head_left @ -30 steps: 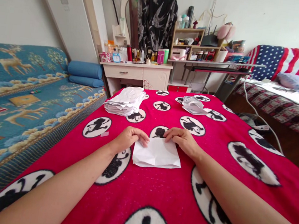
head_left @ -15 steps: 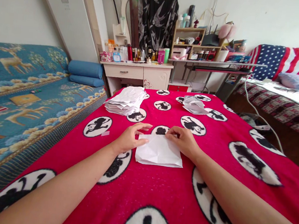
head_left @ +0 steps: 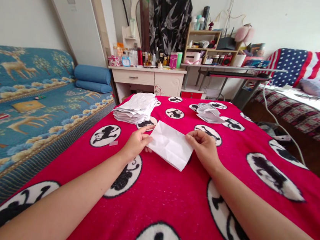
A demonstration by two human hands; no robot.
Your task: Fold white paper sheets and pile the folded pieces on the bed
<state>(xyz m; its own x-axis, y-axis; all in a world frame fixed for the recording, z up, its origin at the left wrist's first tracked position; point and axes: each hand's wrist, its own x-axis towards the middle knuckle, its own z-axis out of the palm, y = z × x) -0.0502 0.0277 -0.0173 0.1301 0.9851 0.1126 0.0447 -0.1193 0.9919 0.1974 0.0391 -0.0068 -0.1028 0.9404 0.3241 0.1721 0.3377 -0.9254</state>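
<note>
Red blanket (head_left: pixel 162 197) printed with black-and-white cartoon rounds covers the surface under both forearms. Between the hands is a creased white sheet (head_left: pixel 171 145), held tilted, with one corner pointing down toward the person. The left hand (head_left: pixel 136 142) pinches the sheet's left edge between thumb and fingers. The right hand (head_left: pixel 205 148) grips the right edge, fingers curled over it. Beyond the left hand lies a stack of white papers (head_left: pixel 135 108); beyond the right hand is a smaller crumpled paper heap (head_left: pixel 208 113). A blue sofa (head_left: pixel 21 96) runs along well left of the left arm.
</note>
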